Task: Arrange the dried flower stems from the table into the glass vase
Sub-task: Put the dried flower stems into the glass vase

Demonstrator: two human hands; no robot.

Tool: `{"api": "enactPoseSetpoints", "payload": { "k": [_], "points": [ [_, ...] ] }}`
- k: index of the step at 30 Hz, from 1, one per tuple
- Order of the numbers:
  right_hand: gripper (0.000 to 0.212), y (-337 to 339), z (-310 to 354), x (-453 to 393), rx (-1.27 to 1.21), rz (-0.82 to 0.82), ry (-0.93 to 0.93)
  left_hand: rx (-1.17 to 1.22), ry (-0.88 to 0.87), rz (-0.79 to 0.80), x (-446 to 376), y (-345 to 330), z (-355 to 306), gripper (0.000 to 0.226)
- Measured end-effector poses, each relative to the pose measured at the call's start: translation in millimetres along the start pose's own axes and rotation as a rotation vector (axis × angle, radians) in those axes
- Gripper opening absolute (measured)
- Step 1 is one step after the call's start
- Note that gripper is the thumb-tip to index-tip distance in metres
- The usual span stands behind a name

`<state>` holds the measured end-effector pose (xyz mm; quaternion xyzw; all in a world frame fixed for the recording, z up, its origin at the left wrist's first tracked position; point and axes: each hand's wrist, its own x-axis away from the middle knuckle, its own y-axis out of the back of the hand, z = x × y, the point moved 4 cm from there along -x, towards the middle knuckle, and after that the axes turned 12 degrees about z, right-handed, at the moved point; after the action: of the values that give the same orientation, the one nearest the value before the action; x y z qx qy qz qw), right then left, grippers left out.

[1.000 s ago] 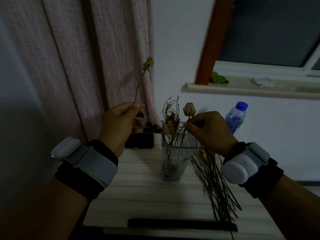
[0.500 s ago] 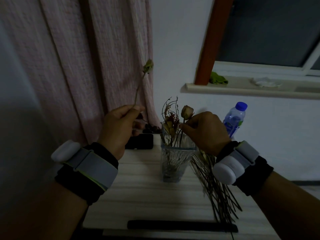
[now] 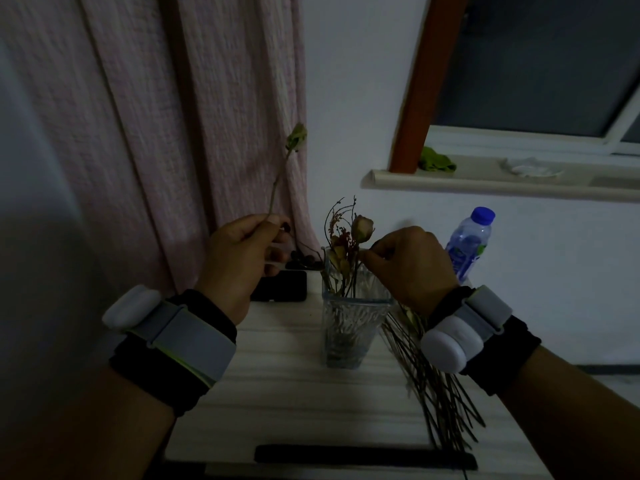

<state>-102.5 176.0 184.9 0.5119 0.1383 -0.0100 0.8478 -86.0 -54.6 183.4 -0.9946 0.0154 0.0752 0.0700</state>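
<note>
A square glass vase (image 3: 349, 327) stands in the middle of the pale table (image 3: 294, 393) with several dried stems in it. My right hand (image 3: 412, 268) is just above the vase's right rim and pinches the stem of a dried rose (image 3: 362, 228), whose lower end sits inside the vase. My left hand (image 3: 242, 261), left of the vase, holds another stem upright; its dried bud (image 3: 296, 136) stands high against the curtain. A bundle of loose dried stems (image 3: 433, 386) lies on the table right of the vase, partly hidden by my right wrist.
A black phone (image 3: 280, 285) lies on the table behind my left hand. A plastic water bottle (image 3: 467, 244) stands at the back right. A pink curtain (image 3: 173, 133) hangs at the left. A window sill (image 3: 502, 183) runs along the wall. A dark strip (image 3: 363, 457) lies at the table's near edge.
My right hand has lowered the rose a little and shifted left, so its stem goes deeper into the vase. My left hand has kept its stem upright, almost unmoved.
</note>
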Motion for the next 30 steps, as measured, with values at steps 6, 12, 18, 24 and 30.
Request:
{"api": "enactPoseSetpoints", "payload": {
  "k": [6,12,18,24,30],
  "points": [
    [0.029,0.1,0.8,-0.1,0.024,-0.029,-0.029,0.004,-0.008,0.004,-0.4,1.9,1.7,0.016],
    [0.028,3.6,5.8,2.1,0.013,-0.033,-0.019,0.019,-0.002,-0.003,-2.1,1.3,2.9,0.018],
    [0.025,7.8,6.2,5.6,-0.013,-0.030,-0.001,0.030,-0.007,-0.007,-2.0,1.1,2.6,0.016],
    [0.027,20.3,3.6,12.0,-0.034,-0.103,0.039,0.004,-0.026,-0.031,-4.6,5.9,3.4,0.014],
    [0.031,39.9,-0.6,12.0,-0.109,-0.187,0.075,-0.004,-0.065,-0.064,-7.7,12.6,-0.4,0.015]
  ]
}}
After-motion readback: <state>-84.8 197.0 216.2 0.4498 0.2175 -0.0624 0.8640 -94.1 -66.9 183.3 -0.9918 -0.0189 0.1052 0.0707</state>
